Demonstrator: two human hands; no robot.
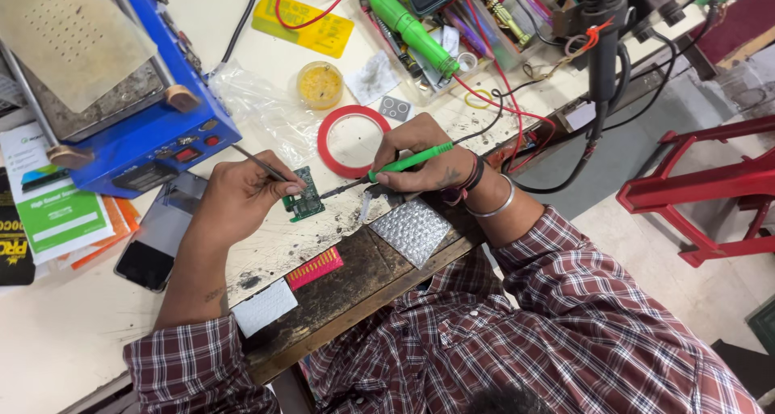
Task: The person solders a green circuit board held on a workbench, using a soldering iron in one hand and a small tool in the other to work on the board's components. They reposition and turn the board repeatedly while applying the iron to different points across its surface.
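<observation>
Right now both hands work over a small green circuit board (307,194) lying flat on the scorched, stained patch of the worktop (64,333), close to its near edge. Left hand (238,196) has its fingers closed around thin tweezers (260,163), their tips angled down to the board's left edge, likely to pin it or a part so it does not slide. Right hand (424,159) grips a green-handled soldering iron (404,162) pen-style, fingers closed on the handle, heel of the hand resting on the worktop for steadiness; the dark tip points left and sits at or just beside the board's right edge, contact cannot be told. The iron's cable runs off to the right, clear of the work. A red tape roll (353,141) lies just behind the right hand, a small yellow pot (320,84) (flux or paste, probably) beyond it, both within easy reach. A silver bubble pad (412,230) lies just under the right wrist, a pink comb-like strip (315,267) nearer the person. To the left a phone (157,240) lies flat, screen up, parked beside the blue heater unit (113,83). Tools and wires clutter the far side, well apart from the board.
</observation>
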